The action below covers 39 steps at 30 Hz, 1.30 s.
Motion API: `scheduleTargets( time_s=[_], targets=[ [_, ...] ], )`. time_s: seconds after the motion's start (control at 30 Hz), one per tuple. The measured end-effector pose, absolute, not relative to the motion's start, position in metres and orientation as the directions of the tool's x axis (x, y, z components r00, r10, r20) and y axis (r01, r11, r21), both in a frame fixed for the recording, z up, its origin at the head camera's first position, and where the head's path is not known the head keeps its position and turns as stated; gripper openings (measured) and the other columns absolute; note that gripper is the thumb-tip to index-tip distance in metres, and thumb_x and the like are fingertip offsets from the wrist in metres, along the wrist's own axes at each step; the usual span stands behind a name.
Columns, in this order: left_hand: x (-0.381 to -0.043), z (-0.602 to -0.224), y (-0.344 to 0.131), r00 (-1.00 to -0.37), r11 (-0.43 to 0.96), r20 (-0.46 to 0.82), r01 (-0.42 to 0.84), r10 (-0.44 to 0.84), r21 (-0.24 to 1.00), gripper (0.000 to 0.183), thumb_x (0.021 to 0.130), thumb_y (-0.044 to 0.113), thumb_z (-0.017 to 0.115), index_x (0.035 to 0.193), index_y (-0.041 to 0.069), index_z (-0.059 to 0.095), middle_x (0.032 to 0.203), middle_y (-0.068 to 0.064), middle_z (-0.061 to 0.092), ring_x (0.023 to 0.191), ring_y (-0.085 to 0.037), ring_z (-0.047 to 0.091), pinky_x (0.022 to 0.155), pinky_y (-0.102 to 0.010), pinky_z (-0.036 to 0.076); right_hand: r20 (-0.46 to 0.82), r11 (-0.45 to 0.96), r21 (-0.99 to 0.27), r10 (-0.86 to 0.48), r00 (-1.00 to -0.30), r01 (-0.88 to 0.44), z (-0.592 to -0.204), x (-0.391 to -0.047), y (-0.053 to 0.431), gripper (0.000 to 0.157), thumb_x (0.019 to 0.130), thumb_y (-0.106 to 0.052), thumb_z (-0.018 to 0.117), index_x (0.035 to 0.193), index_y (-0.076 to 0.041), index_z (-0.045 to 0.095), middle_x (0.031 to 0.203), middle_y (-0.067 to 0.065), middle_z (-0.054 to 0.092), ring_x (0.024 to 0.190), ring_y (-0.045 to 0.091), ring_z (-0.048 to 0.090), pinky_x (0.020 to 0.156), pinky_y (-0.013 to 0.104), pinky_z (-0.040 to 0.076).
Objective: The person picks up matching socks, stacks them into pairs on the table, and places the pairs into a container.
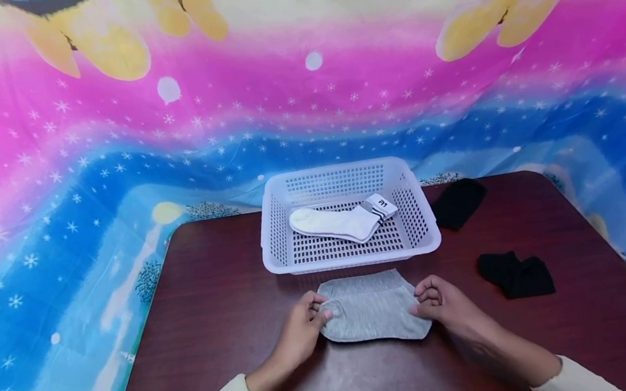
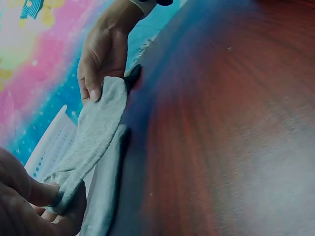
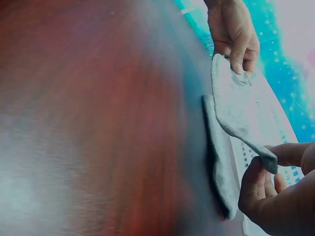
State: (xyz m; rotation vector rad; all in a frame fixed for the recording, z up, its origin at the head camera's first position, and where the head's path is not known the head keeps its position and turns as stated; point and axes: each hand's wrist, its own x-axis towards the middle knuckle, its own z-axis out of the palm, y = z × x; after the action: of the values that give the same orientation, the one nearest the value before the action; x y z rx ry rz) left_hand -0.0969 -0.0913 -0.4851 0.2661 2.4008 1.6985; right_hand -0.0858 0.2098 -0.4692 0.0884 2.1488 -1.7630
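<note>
Both left hand (image 1: 301, 328) and right hand (image 1: 448, 305) pinch opposite ends of a grey sock (image 1: 376, 315) over a second sock (image 3: 221, 172), in front of the basket (image 1: 352, 263); aligning them seems underway, calling for level lowering.

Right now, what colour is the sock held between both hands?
The held sock is light grey; the head view shows it best.

Sock (image 2: 106, 118) between your fingers (image 1: 312, 298), second sock (image 2: 106, 184) beneath on the tabletop (image 1: 218, 328), basket (image 1: 352, 262) behind holding paired socks (image 1: 334, 221), cloth piece (image 1: 461, 203) at its right, another cloth piece (image 1: 529, 279) nearer you.
</note>
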Motion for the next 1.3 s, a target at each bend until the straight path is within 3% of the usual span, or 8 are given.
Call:
scheduleTargets(
  time_s=[0.27,0.47,0.73,0.97,1.13,1.3],
  targets=[
    [-0.117,-0.489,-0.085,-0.982,0.203,-0.103,-0.071,0.155,0.977,0.023,0.088,0.0,0.064,0.108,-0.009,0.058,0.09,-0.02,0.064,0.072,-0.011,0.056,0.062,-0.019,0.047,-0.348,0.24,-0.914,-0.049,-0.936,0.327,-0.473,-0.11,0.202,0.044,0.088,-0.02,0.069,0.115,0.004,0.044,0.093,0.005,0.059,0.083,0.013,0.055,0.073,0.023,0.047],
    [-0.127,-0.493,-0.079,-0.983,0.224,-0.168,-0.147,0.077,0.963,0.025,0.087,0.0,0.065,0.11,-0.008,0.058,0.094,-0.019,0.063,0.075,-0.012,0.056,0.065,-0.02,0.048,-0.314,0.346,-0.888,0.03,-0.949,0.304,-0.482,-0.124,0.196,0.042,0.086,-0.02,0.071,0.113,0.003,0.049,0.092,0.008,0.062,0.081,0.011,0.056,0.071,0.021,0.047],
    [-0.132,-0.499,-0.074,-0.995,0.415,-0.094,-0.091,-0.015,0.905,0.028,0.081,0.002,0.071,0.106,-0.004,0.06,0.085,-0.01,0.062,0.072,-0.012,0.054,0.061,-0.02,0.046,-0.172,0.575,-0.797,0.078,-0.982,0.185,-0.498,-0.13,0.189,0.032,0.085,-0.016,0.072,0.107,-0.002,0.053,0.096,0.011,0.062,0.081,0.014,0.061,0.071,0.024,0.049],
    [-0.131,-0.505,-0.073,-0.999,0.612,0.021,-0.004,-0.033,0.791,0.033,0.078,0.008,0.075,0.107,0.002,0.06,0.094,-0.01,0.057,0.084,-0.019,0.054,0.074,-0.028,0.045,-0.06,0.721,-0.689,0.05,-0.997,0.078,-0.502,-0.129,0.189,0.031,0.084,-0.019,0.074,0.105,-0.006,0.055,0.097,0.008,0.061,0.085,0.017,0.058,0.075,0.03,0.048],
    [-0.132,-0.506,-0.072,-0.999,0.688,0.041,0.034,0.006,0.725,0.043,0.076,0.011,0.077,0.113,-0.002,0.06,0.097,-0.011,0.057,0.094,-0.026,0.052,0.083,-0.038,0.043,-0.068,0.76,-0.648,0.012,-0.998,0.053,-0.5,-0.128,0.191,0.034,0.083,-0.02,0.074,0.107,-0.005,0.056,0.102,0.01,0.06,0.09,0.021,0.056,0.079,0.037,0.047],
    [-0.131,-0.508,-0.071,-0.995,0.722,0.059,0.097,0.077,0.686,0.04,0.076,0.009,0.076,0.111,-0.003,0.061,0.087,-0.008,0.056,0.089,-0.026,0.051,0.08,-0.037,0.042,-0.113,0.774,-0.63,-0.013,-0.993,0.062,-0.499,-0.127,0.191,0.038,0.081,-0.021,0.076,0.11,-0.005,0.055,0.099,0.008,0.06,0.086,0.019,0.055,0.075,0.035,0.046]
  ],
)
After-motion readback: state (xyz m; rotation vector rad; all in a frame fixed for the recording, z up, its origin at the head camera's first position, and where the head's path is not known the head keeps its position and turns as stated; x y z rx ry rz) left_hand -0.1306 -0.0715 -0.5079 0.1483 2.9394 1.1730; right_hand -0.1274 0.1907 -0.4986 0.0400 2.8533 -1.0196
